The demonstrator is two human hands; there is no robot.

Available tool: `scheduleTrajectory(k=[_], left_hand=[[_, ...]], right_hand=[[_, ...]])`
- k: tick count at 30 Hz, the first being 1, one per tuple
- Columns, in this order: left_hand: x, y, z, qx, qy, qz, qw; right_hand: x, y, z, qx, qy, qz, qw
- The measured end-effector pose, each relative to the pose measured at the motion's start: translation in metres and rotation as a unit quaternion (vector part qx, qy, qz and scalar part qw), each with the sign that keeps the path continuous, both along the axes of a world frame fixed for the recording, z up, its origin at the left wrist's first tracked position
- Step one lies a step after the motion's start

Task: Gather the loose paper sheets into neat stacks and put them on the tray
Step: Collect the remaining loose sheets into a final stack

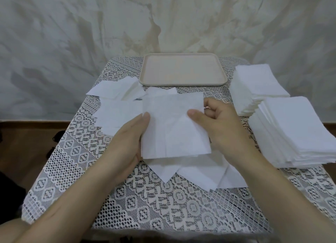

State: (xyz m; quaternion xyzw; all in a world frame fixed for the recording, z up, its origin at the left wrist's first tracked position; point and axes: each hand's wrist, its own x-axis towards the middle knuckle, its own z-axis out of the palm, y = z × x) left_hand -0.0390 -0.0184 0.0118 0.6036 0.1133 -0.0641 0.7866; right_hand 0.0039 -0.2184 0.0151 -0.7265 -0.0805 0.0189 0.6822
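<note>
Both hands hold a small bundle of white paper sheets point(172, 126) above the table's middle. My left hand point(127, 142) grips its left edge, thumb on top. My right hand point(216, 122) pinches its upper right corner with thumb and curled fingers. More loose sheets point(116, 104) lie scattered to the left, and others point(196, 172) lie under the held bundle. The beige tray point(183, 80) sits at the table's far middle with nothing on it. Two thick neat stacks stand on the right: a far stack point(258, 84) and a near stack point(298, 133).
The small table is covered by a white lace cloth point(145, 202). A draped pale sheet hangs as a backdrop behind it. The floor shows dark at the left, beyond the table's edge.
</note>
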Motion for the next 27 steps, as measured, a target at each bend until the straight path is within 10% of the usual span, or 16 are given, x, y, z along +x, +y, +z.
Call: scheduleTrajectory(k=[27], left_hand=[[-0.002,-0.004,-0.003,-0.042,0.014,-0.035,0.998]], right_hand=[[0.002,0.006,-0.013,-0.098,-0.031,-0.059,0.993]])
